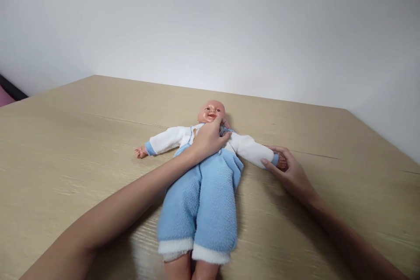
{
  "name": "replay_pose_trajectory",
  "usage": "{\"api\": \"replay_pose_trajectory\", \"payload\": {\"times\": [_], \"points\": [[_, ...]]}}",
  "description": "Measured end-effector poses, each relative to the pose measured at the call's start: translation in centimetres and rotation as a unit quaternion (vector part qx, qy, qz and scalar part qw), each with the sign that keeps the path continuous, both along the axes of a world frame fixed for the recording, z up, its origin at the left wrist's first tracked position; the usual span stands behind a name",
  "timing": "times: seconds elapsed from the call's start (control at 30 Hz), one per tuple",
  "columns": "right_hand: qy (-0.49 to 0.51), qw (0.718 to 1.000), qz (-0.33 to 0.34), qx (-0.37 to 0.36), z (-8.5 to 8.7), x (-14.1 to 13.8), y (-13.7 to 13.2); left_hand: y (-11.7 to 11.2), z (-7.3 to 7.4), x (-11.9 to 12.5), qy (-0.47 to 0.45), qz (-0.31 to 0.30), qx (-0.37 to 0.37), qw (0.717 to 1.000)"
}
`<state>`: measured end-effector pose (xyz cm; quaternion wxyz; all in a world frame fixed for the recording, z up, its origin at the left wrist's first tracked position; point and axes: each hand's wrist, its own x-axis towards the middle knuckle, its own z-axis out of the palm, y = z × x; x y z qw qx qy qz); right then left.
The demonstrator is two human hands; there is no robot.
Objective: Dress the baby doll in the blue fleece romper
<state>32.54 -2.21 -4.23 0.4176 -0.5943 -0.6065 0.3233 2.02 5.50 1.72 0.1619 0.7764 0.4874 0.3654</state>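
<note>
A baby doll [216, 192] lies on its back on the wooden table, its head pointing away from me and its arms spread out. It wears light blue fleece trousers with white hems and a white top with blue cuffs. My left hand [210, 138] reaches across the doll's chest, its fingers closed at the collar and neck just below the chin; the fingertips are partly hidden. Around the cuff of the doll's sleeve [251, 148] on the right, my right hand [288, 168] is closed, with thumb and fingers on either side. The doll's feet fall outside the view.
The pale wooden table [82, 148] fills the lower view, with thin seams running across it. Behind its far edge rises a plain white wall [210, 30]. A dark and pink object [8, 92] shows at the far left edge.
</note>
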Motion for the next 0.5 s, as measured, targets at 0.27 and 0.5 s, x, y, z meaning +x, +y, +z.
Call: {"api": "replay_pose_trajectory", "payload": {"times": [0.27, 0.5], "points": [[-0.237, 0.945, -0.014, 0.223, 1.0, -1.3, -1.1, -0.7, 0.7, 0.1, 0.091, 0.026, 0.060, 0.994], [-0.120, 0.967, 0.120, 0.192, 3.5, -7.2, -4.0, -1.0, 1.6, -0.4, 0.133, 0.062, 0.133, 0.980]]}}
